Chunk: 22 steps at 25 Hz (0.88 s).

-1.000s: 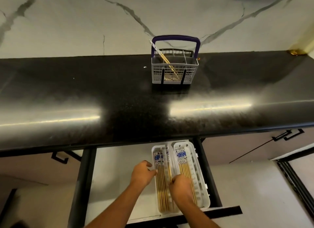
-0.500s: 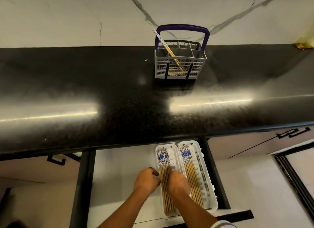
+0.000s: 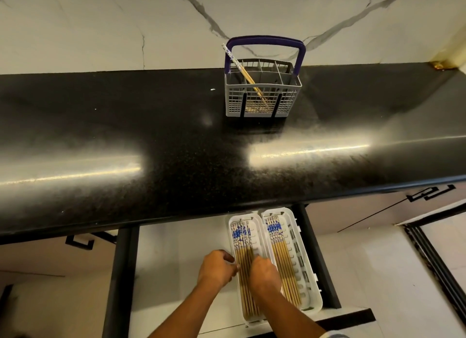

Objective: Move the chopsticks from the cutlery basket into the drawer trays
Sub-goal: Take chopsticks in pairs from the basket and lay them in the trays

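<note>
both hands, left hand (image 3: 217, 269) and right hand (image 3: 262, 272), curl over chopsticks (image 3: 245, 267) in the tray (image 3: 252, 218) (grip unclear); light, stiff, slippery sticks, best pinched mid-shaft.

We see the grey cutlery basket (image 3: 262, 99) upright on the counter, one chopstick (image 3: 243, 71) leaning inside; bamboo chopsticks (image 3: 245, 267) fill two white drawer trays (image 3: 306, 259) lengthwise.
</note>
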Each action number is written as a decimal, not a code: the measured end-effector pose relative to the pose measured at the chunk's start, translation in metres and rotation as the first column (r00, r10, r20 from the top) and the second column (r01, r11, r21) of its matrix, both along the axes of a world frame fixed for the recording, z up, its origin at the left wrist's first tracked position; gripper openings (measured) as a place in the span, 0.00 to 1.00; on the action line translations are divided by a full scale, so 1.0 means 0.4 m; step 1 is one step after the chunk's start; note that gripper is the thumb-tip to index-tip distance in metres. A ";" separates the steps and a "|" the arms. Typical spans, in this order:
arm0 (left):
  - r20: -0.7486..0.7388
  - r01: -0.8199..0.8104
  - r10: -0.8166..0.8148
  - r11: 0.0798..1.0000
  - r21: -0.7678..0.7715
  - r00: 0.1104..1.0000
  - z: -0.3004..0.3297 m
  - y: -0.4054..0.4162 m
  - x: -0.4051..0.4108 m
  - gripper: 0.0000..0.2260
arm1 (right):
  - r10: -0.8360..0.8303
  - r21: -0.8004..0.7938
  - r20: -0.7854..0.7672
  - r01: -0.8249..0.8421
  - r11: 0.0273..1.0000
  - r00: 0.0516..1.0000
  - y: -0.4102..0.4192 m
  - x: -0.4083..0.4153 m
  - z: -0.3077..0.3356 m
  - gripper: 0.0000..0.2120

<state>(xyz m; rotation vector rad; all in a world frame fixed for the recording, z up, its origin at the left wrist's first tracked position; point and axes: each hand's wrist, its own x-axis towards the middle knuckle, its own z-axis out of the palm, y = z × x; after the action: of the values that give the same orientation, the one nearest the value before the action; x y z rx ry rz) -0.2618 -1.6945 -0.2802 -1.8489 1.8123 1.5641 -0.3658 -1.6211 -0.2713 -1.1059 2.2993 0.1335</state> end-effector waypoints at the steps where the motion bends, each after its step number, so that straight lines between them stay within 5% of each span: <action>1: -0.001 -0.005 0.005 1.000 -0.001 1.000 0.001 0.002 0.000 0.11 | 0.009 -0.004 -0.004 -0.009 1.000 1.000 0.003 -0.001 -0.001 0.14; 22: 0.010 -0.036 0.036 0.999 -0.008 0.999 0.008 0.012 0.001 0.09 | 0.026 -0.005 0.018 -0.025 1.000 1.000 0.015 -0.001 -0.011 0.12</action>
<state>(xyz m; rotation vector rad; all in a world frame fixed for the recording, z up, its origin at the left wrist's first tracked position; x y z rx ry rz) -0.2613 -1.6896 -0.2771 -1.8998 1.7928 1.5588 -0.3661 -1.6149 -0.2757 -1.1348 2.2716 0.1276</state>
